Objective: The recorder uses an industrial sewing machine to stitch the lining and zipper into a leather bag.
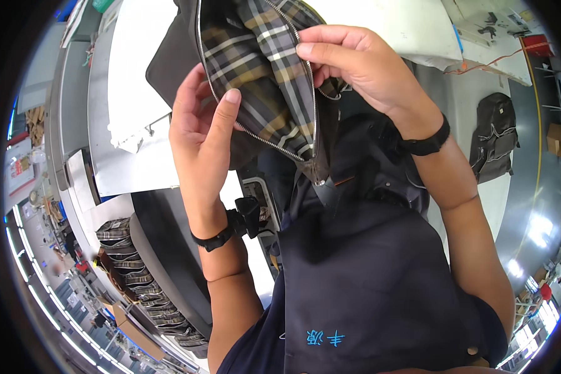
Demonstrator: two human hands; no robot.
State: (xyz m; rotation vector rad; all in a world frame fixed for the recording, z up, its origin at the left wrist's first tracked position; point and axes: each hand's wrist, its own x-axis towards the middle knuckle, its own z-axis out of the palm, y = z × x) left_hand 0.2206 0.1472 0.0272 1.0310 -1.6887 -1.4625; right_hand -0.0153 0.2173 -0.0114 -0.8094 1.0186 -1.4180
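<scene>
A dark bag with a plaid lining (246,62) is held up in front of me, its long metal zipper spread apart so the yellow, grey and white checks show. My left hand (199,134) grips the left side of the opening, thumb inside against the lining and fingers behind the dark outer fabric. On the other side, my right hand (371,71) pinches the right zipper edge between thumb and fingers. The two zipper sides meet at the bag's lower end (318,174), just above my dark apron (368,280). A dark flap (171,65) hangs out at the left.
Beneath the bag, a white worktable (134,165) extends to the left and far side. Several plaid-lined pieces (128,258) lie in a row at lower left. A dark backpack (497,134) rests at the right, with cardboard boxes (560,140) beyond. An orange cord (498,61) crosses the far-right table.
</scene>
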